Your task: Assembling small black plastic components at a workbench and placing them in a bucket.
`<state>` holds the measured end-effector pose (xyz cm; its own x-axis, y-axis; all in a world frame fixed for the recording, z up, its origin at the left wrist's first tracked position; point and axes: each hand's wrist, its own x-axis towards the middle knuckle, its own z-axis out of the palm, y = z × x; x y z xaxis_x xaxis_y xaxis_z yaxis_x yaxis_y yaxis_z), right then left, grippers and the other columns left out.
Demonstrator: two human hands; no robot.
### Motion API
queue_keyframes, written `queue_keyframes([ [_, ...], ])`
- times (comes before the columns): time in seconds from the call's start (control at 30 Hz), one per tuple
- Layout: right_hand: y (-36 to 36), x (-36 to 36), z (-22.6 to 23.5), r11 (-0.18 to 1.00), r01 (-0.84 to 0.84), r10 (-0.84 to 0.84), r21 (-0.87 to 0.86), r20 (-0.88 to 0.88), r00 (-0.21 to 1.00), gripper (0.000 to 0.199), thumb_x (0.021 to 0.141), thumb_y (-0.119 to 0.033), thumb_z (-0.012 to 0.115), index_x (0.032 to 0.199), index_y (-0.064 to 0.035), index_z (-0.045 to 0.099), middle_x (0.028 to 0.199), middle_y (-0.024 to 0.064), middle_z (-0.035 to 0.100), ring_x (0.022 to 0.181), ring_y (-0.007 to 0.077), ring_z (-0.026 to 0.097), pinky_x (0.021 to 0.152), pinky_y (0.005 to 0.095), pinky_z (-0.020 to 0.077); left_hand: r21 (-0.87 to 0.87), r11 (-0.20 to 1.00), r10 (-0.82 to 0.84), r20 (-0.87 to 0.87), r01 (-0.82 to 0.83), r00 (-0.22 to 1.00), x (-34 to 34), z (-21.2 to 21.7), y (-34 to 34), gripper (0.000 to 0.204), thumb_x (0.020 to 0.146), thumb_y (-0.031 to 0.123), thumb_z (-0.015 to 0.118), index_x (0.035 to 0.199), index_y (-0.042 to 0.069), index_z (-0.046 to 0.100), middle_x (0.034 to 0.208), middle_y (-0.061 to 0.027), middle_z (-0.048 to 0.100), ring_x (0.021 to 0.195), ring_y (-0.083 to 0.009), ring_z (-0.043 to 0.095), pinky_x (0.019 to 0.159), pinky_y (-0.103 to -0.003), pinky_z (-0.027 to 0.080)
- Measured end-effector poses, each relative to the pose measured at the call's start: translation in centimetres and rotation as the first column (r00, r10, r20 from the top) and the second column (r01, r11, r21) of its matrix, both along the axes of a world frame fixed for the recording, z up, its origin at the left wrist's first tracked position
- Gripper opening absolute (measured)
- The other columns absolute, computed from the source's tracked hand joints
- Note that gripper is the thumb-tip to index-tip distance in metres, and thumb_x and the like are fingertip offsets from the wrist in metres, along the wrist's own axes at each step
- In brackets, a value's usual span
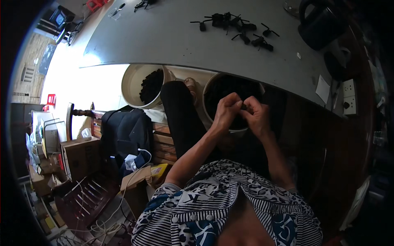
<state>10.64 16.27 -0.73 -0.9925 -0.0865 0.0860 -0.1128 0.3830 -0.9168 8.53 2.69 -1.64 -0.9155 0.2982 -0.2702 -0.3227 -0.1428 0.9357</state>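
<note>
My left hand [227, 110] and my right hand [257, 115] meet fingertip to fingertip in front of me, both closed in a pinch. Something small and dark seems to sit between the fingertips, too small and shaded to make out. Directly below them stands a pale round bucket [239, 131], its dark contents [219, 88] partly covered by my hands. Beyond, on the grey table [164, 37], lies a loose cluster of small black parts [227, 21] with thin rod-like arms.
Left of my knee, a second cream bucket [130, 87] holds a heap of small black pieces [151, 87]. A dark mug [318, 26] stands at the table's far right, near a wall socket [349, 97]. On my left are a wooden bench [163, 141], a dark backpack [128, 129] and cardboard boxes [80, 158].
</note>
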Motion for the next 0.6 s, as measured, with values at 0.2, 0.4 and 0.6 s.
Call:
queue_keyframes([
  [0.2, -0.4, -0.3, -0.7, 0.987, 0.03, -0.038, 0.159, 0.051, 0.998, 0.019, 0.071, -0.006, 0.065, 0.079, -0.0025, 0.049, 0.064, 0.0143, 0.055, 0.059, 0.0276, 0.057, 0.051, 0.034, 0.043, 0.103, 0.995, -0.031, 0.167, 0.014, 0.986, -0.6, -2.8, -0.5, 0.015, 0.086, 0.01, 0.049, 0.072, 0.01, 0.05, 0.059, 0.0051, 0.042, 0.048, -0.0038, 0.037, 0.042, -0.019, 0.027],
  [0.4, 2.9, -8.5, 1.0, 0.816, 0.373, -0.203, 0.441, -0.386, 0.9, 0.015, 0.079, -0.007, 0.056, 0.093, -0.0072, 0.061, 0.084, 0.0101, 0.06, 0.08, 0.0267, 0.059, 0.067, 0.0359, 0.0476, -0.101, 0.995, 0.0, 0.106, 0.011, 0.994, -2.9, -5.4, -0.3, 0.012, 0.086, 0.011, 0.051, 0.091, 0.001, 0.052, 0.072, -0.0078, 0.057, 0.057, -0.0134, 0.054, 0.051, -0.024, 0.045],
  [0.6, 7.5, -18.2, 0.1, 0.561, 0.521, 0.014, 0.644, -0.636, 0.772, 0.032, 0.07, 0.001, 0.061, 0.099, -0.0109, 0.059, 0.104, 0.0073, 0.05, 0.096, 0.0246, 0.051, 0.076, 0.0365, 0.0456, -0.266, 0.959, -0.075, 0.081, 0.094, 0.994, -3.8, -7.2, -0.4, 0.028, 0.084, 0.01, 0.052, 0.11, -0.001, 0.05, 0.088, -0.0103, 0.055, 0.068, -0.0157, 0.057, 0.061, -0.028, 0.049],
])
